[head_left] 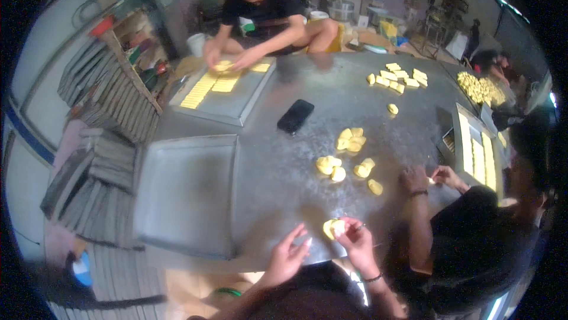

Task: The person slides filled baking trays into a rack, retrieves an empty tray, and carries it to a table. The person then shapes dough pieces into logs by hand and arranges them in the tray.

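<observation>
At the table's near edge, my right hand (357, 242) pinches a yellow dough piece (328, 229) with a whitish lump (338, 228) against it. To its left, my left hand (289, 254) is held up with its fingers apart and nothing in them. Just beyond my hands are several loose dough lumps: one group (326, 165), another group (351, 140), a pair (364, 168) and a single lump (375, 187).
A bare metal tray (186, 196) lies at my left. Beyond it, a person's hands (234, 60) work over a tray of dough bars (242, 116). A black phone (295, 116) lies mid-table. Close on my right, another person's hands (435, 178) work near a filled tray (460, 157).
</observation>
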Motion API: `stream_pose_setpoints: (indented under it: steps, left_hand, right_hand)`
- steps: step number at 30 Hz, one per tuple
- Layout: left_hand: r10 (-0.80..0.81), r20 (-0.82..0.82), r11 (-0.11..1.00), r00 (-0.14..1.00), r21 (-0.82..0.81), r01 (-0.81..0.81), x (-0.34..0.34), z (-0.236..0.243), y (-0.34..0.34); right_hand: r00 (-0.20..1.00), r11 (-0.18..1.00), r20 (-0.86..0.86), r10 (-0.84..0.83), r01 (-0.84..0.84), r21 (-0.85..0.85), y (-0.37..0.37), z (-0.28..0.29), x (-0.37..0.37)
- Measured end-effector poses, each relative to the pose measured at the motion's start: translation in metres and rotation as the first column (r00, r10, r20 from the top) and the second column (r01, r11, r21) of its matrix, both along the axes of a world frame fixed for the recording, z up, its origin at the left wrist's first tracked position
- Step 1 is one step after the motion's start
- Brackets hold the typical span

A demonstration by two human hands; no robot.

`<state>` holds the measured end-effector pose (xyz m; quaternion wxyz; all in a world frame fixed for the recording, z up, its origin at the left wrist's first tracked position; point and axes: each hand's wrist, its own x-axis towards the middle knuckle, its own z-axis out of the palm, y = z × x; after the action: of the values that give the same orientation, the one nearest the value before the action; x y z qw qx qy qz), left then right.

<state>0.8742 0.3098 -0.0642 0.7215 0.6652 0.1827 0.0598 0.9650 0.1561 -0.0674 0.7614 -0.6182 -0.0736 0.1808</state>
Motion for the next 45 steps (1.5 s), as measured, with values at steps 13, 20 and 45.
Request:
stream_pose_setpoints:
  steps: [13,20,45]
  left_hand:
    - [0.056,0.044,0.841,0.997,-0.540,-0.023,0.048,-0.017,0.013]
    - [0.138,0.075,0.965,0.988,0.214,-0.151,0.039,-0.023,-0.008]
    - [-0.181,-0.027,0.809,0.983,-0.572,0.134,0.055,-0.031,0.027]
  right_hand:
    - [0.982,0.983,-0.046,0.181,-0.179,0.050,0.030,-0.024,0.023]
    - [0.986,0.992,-0.110,0.126,-0.125,0.014,0.031,-0.030,0.001]
    - [0.606,0.915,0.748,0.270,0.081,-0.396,0.012,-0.023,0.038]
